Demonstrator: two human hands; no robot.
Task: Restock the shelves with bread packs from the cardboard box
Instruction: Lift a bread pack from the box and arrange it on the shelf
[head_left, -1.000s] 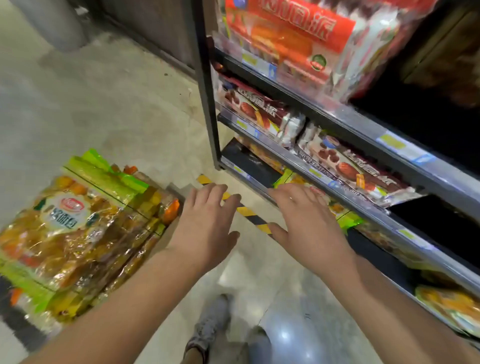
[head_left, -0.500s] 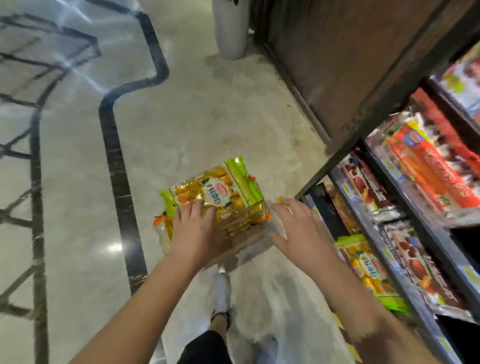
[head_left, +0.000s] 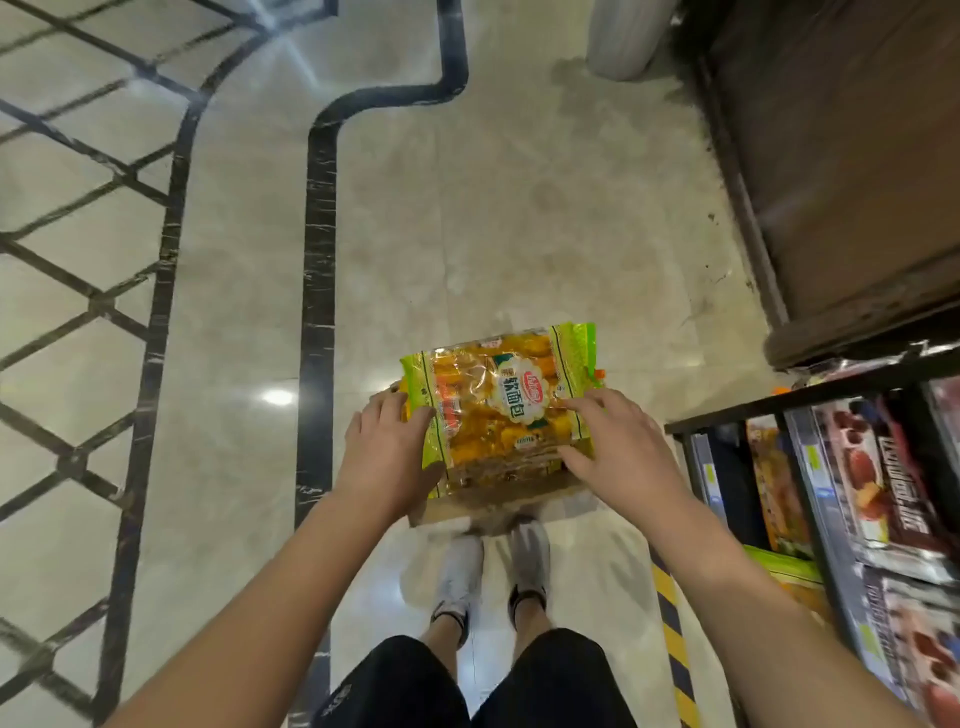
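Pale marble floor (head_left: 234, 260) with black inlaid lines spreads under me. My left hand (head_left: 387, 452) curls over the left end of the top bread pack (head_left: 498, 405), which lies on the stack in the cardboard box (head_left: 493, 499) just ahead of my shoes. My right hand (head_left: 618, 447) grasps its right end, fingers on top, thumb at the near edge. The shelves (head_left: 810, 400) stand at the right edge. The film looks slick: I judge it could slide from a light hold, while a hard squeeze would crush soft bread.

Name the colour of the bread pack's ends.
Bright green, on the clear plastic bread pack; head view.
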